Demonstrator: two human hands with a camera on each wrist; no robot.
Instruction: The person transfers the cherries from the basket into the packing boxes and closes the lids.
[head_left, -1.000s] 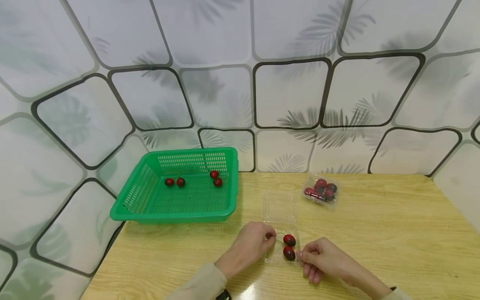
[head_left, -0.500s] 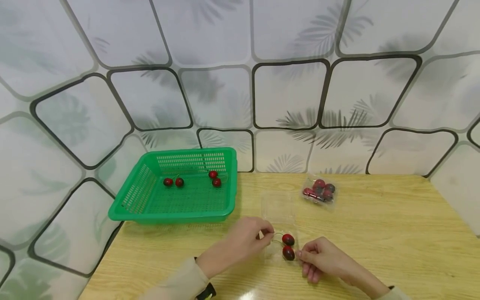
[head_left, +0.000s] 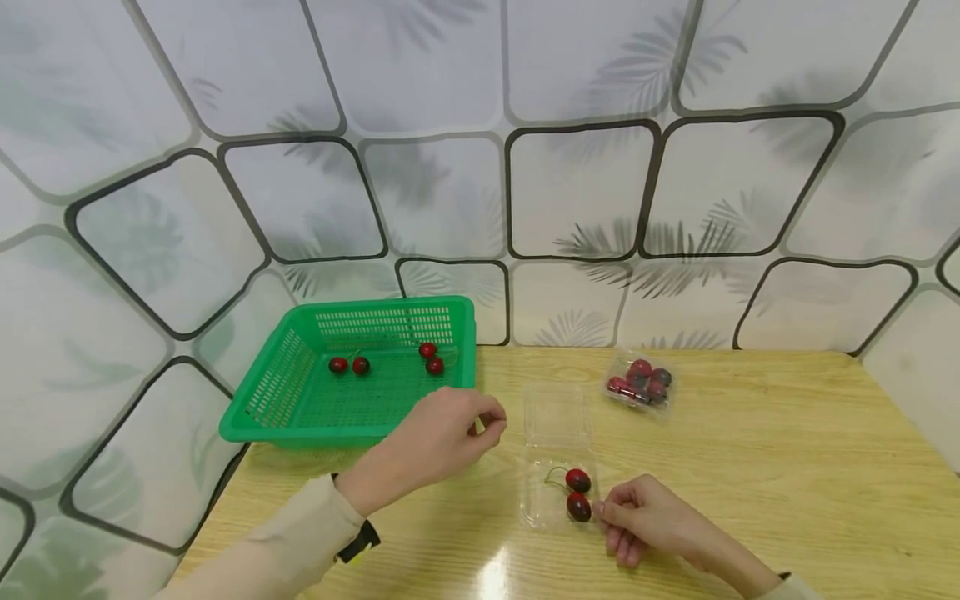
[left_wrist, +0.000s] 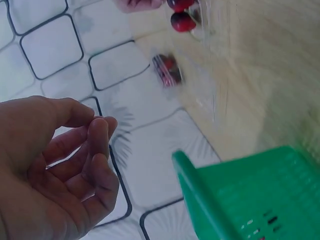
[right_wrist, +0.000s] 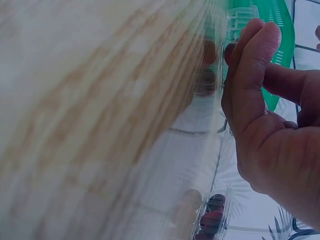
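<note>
A clear plastic clamshell box (head_left: 557, 415) lies open on the table, its lid folded back. Two dark red cherries (head_left: 578, 506) with joined green stems sit in its near half, towards the right side. At that right edge, my right hand (head_left: 648, 518) pinches the box wall between thumb and finger. My left hand (head_left: 448, 432) hovers between the box and the green basket (head_left: 352, 432), holding nothing. In the left wrist view its fingers (left_wrist: 102, 175) are loosely bent, with the thumb close to the index fingertip.
Inside the basket lie two pairs of cherries (head_left: 361, 366), one left and one right, the right pair beside something clear. A closed clear box of several cherries (head_left: 640, 383) stands at the back of the wooden table (head_left: 780, 467). A patterned wall rises behind.
My left hand has let go of the cherry stems and moved left and away from me, towards the basket. My right hand stays at the box edge.
</note>
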